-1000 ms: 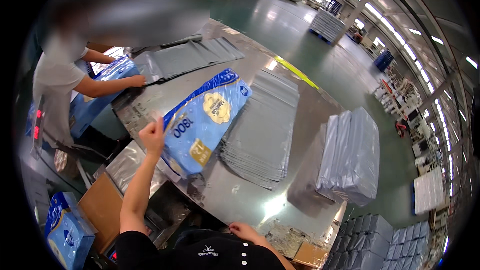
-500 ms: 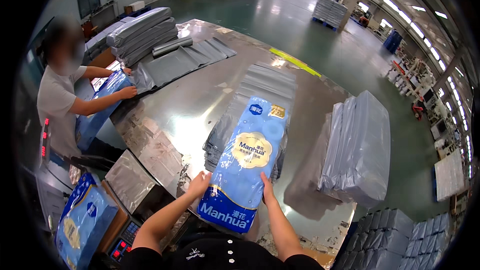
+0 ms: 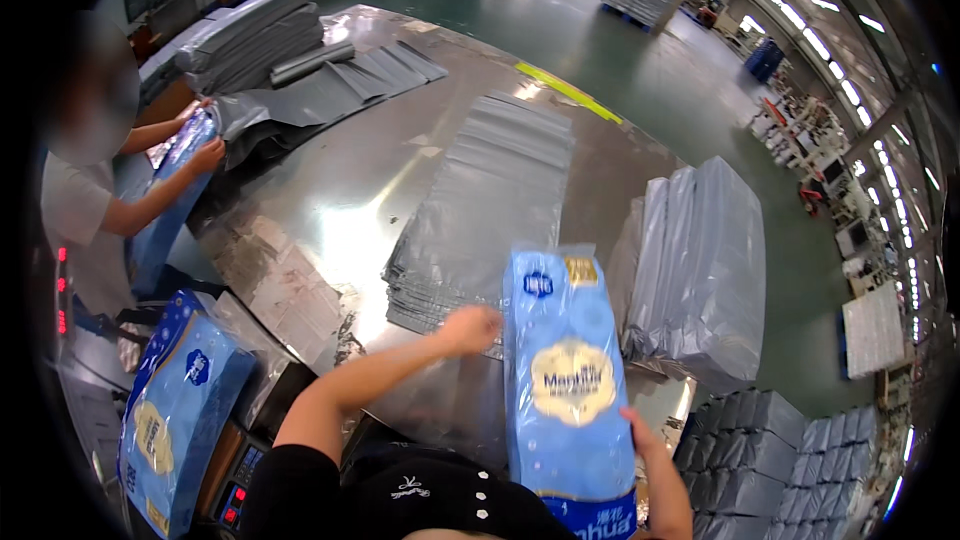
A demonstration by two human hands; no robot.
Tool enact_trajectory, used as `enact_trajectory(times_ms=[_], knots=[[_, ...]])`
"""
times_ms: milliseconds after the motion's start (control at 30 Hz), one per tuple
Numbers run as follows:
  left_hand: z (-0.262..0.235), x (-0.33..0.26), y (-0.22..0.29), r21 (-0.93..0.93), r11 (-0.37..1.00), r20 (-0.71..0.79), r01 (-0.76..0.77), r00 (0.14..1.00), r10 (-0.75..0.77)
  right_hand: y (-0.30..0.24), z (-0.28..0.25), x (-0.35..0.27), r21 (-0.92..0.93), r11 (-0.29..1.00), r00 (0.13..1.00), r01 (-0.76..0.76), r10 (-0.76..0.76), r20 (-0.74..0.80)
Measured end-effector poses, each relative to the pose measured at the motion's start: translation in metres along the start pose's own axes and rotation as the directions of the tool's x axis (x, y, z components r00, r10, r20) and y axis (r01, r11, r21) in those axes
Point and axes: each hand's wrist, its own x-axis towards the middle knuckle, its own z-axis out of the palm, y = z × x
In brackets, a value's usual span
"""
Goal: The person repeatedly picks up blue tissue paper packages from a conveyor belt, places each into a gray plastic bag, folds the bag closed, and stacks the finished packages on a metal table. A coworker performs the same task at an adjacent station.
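A long blue plastic-wrapped pack of paper rolls (image 3: 570,330) with a cream label stands close against my front, right of centre. My right hand (image 3: 642,430) grips its right side. My left hand (image 3: 472,330) is off the pack's side, above the near edge of a stack of flat grey plastic bags (image 3: 490,190). Its fingers are smeared by motion, so their closure and any hold on a bag cannot be made out. The stack lies lengthwise on the metal table (image 3: 350,160).
Filled grey bags (image 3: 700,270) stand at the table's right. A second blue pack (image 3: 185,415) rests on a scale (image 3: 240,490) at lower left. At far left a co-worker (image 3: 90,180) handles another blue pack (image 3: 170,205) beside grey bags (image 3: 330,90). Grey bundles (image 3: 770,460) are stacked lower right.
The blue pack has moved right and toward me, uncovering the grey bag stack. My left hand has let go of it and moved forward to the stack's near edge. My right hand stays on the pack.
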Motion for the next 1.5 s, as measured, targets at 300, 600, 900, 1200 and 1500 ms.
enact_trajectory(times_ms=[300, 600, 900, 1200, 1500], knots=[[-0.057, 0.089, -0.165, 0.790, 0.584, 0.153, -0.189, 0.982, 0.110, 0.111, 0.058, -0.109, 0.473, 0.881, 0.922, -0.008, 0.189, -0.337], [-0.111, 0.125, -0.113, 0.597, 0.736, 0.087, -0.320, 0.938, 0.337, 0.066, 0.080, -0.038, 0.342, 0.929, 0.970, -0.140, 0.198, -0.140], [-0.159, 0.091, -0.123, 0.543, 0.724, 0.211, -0.426, 0.903, 0.373, 0.028, 0.125, 0.052, 0.357, 0.920, 0.986, -0.161, 0.165, 0.020], [-0.108, 0.114, -0.133, 0.556, 0.775, 0.047, -0.300, 0.942, 0.331, 0.010, 0.082, 0.065, 0.390, 0.920, 0.986, 0.021, 0.046, -0.162], [-0.121, 0.233, -0.186, 0.190, 0.979, -0.397, 0.071, 0.918, 0.010, -0.045, 0.145, 0.270, -0.599, 0.705, 0.795, 0.379, -0.580, -0.180]])
